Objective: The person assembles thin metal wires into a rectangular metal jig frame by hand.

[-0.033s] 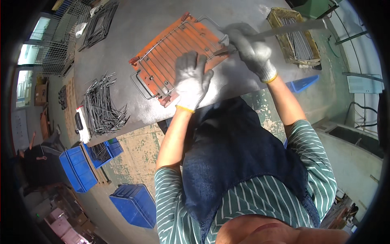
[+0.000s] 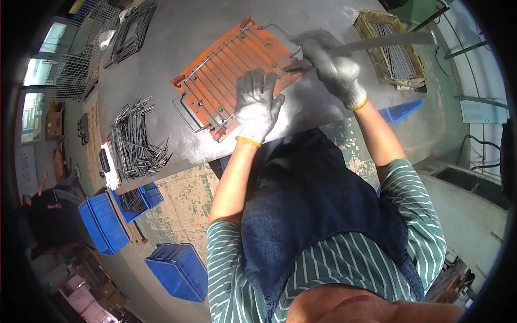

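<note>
A wire rack (image 2: 219,60) of parallel metal rods, with a loop handle at each end, lies on an orange-red plate fixture (image 2: 188,74) on the metal table. My left hand (image 2: 256,105), in a grey-and-white work glove, rests flat on the rack's near edge, fingers stretched out. My right hand (image 2: 335,67), gloved alike, is closed around a long dark metal tool (image 2: 382,43) at the rack's right end. The tool's shaft runs off to the upper right. A dark piece (image 2: 298,66) below that hand touches the rack's corner; whether it belongs to the tool, I cannot tell.
A heap of bent metal rods (image 2: 134,140) and a white glove (image 2: 110,167) lie at the table's left edge. Wire frames (image 2: 132,35) are at the far left. A worn yellow bin (image 2: 360,24) of straight rods stands right. Blue crates (image 2: 177,272) are on the floor; a person (image 2: 54,210) is far left.
My left hand has shifted slightly to the right along the rack. The tool's far end has dipped a little, while my right hand stays in nearly the same place.
</note>
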Demonstrator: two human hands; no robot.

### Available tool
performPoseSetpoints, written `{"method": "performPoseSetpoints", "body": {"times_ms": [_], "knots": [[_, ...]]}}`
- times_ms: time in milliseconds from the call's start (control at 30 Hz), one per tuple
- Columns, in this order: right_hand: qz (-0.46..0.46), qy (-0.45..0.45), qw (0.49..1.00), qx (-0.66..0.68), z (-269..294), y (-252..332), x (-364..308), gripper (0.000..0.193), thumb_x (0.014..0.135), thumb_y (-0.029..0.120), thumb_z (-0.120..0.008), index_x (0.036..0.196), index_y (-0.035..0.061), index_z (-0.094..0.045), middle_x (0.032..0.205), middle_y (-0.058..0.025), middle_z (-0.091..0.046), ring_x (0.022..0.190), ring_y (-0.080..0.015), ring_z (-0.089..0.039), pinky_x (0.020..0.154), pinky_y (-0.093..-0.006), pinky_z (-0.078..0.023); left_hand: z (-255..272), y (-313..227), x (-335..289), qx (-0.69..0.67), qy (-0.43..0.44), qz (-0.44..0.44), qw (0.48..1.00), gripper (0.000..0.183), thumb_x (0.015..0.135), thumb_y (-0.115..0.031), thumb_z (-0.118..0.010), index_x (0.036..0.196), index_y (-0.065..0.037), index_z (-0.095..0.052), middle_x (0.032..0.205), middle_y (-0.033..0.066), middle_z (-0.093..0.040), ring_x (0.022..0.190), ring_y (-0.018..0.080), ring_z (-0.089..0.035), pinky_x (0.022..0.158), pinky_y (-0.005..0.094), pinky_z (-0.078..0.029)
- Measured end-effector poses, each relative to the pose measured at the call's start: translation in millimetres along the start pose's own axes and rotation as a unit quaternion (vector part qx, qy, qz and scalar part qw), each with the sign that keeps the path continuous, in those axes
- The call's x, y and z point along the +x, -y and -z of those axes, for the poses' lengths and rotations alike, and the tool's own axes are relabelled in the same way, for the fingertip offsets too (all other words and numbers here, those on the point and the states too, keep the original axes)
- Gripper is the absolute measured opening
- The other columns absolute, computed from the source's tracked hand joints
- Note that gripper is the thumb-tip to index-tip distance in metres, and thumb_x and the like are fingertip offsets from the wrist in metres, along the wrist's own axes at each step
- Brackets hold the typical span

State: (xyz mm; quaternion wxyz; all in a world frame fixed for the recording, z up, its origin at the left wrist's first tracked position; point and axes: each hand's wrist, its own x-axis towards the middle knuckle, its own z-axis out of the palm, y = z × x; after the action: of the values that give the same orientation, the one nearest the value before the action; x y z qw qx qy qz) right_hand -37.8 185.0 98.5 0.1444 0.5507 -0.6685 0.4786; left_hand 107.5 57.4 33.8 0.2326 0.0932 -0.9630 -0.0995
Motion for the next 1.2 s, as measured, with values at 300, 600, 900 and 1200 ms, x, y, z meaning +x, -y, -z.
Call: {"method": "performPoseSetpoints", "body": {"times_ms": [300, 600, 900, 1200], "knots": [[-0.134, 0.078, 0.987, 0.051, 5, -13, 13, 0.027, 0.09, 0.014, -0.048, 0.116, 0.0118, -0.055, 0.089, -0.0077, -0.065, 0.068, -0.0171, -0.067, 0.057, -0.0258, -0.055, -19, 11, -1, 0.03, 0.003, -0.035, 0.999, 0.05, 0.074, -0.023, -0.067, 0.119, -0.009, -0.051, 0.117, 0.013, -0.046, 0.11, 0.0315, -0.044, 0.097, 0.0446, -0.036], [-0.282, 0.018, 0.946, 0.157, 7, -10, 39, 0.023, 0.087, 0.011, -0.048, 0.101, 0.006, -0.065, 0.099, -0.0085, -0.06, 0.082, -0.0186, -0.059, 0.068, -0.0312, -0.048, -10, 15, -6, 0.001, 0.01, -0.053, 0.999, 0.046, 0.073, -0.022, -0.067, 0.115, -0.009, -0.054, 0.12, 0.0126, -0.048, 0.113, 0.0327, -0.044, 0.098, 0.0452, -0.036], [-0.371, -0.046, 0.866, 0.331, -22, -21, 93, 0.033, 0.091, 0.03, -0.052, 0.112, 0.0049, -0.055, 0.09, -0.0104, -0.057, 0.07, -0.0186, -0.061, 0.061, -0.0301, -0.055, -2, 21, 30, -0.114, 0.084, 0.064, 0.988, 0.03, 0.08, -0.022, -0.061, 0.106, -0.008, -0.06, 0.099, 0.0122, -0.062, 0.094, 0.0281, -0.057, 0.077, 0.0378, -0.048], [-0.309, 0.041, 0.941, 0.128, -43, -51, 116, 0.039, 0.092, 0.041, -0.045, 0.114, 0.0102, -0.058, 0.078, -0.0117, -0.065, 0.063, -0.0179, -0.064, 0.058, -0.0291, -0.051, -53, 30, 68, -0.077, 0.023, -0.081, 0.993, 0.029, 0.077, -0.016, -0.06, 0.105, -0.013, -0.058, 0.1, 0.008, -0.054, 0.094, 0.0296, -0.05, 0.08, 0.0395, -0.046]]}}
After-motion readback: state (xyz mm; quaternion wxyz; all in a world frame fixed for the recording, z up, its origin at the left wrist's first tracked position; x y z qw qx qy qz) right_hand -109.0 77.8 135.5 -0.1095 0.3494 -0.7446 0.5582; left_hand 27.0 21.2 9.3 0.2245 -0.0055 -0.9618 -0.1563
